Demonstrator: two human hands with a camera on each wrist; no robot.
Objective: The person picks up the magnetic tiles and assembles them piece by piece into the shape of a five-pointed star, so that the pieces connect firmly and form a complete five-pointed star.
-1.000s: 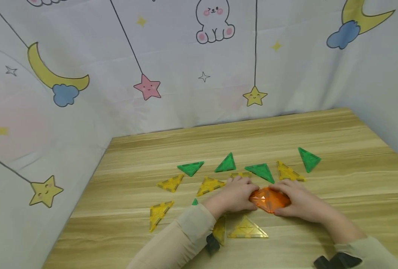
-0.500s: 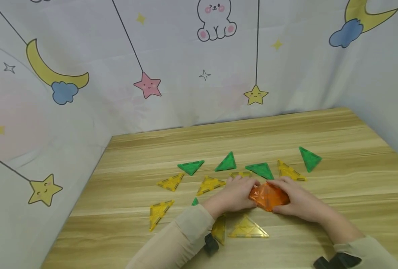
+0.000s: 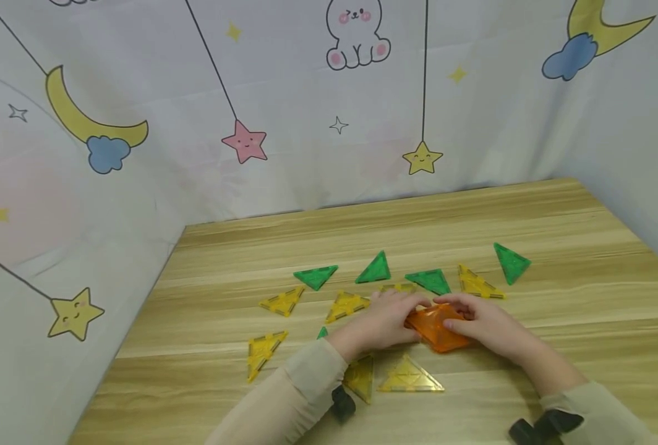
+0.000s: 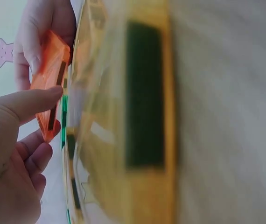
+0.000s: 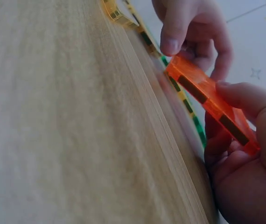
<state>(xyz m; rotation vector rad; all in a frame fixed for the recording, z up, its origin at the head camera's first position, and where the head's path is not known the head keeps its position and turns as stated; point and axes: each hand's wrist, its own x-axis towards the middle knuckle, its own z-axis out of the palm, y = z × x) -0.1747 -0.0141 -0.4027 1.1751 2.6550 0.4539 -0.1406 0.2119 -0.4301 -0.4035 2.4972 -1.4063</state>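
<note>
Orange piece (image 3: 433, 326), wood-grain table (image 3: 585, 253) beneath, star-printed white cloth (image 3: 318, 167) behind

Piece (image 3: 437, 335) over the surface (image 3: 590, 278) between the fingers (image 4: 38, 158) of left hand (image 3: 383, 323) and right hand (image 3: 490, 326), band of far tiles (image 3: 375, 269) behind, leftmost tile (image 3: 264, 353) left of the left sleeve (image 3: 290, 398), near pair of tiles (image 3: 409, 378) to its right, backdrop (image 3: 334, 167) beyond.

A translucent orange magnetic-tile piece (image 3: 433, 327) shows dark edge strips. It is tilted, pinched by left hand (image 3: 383, 324) and right hand (image 3: 490, 327).
</note>
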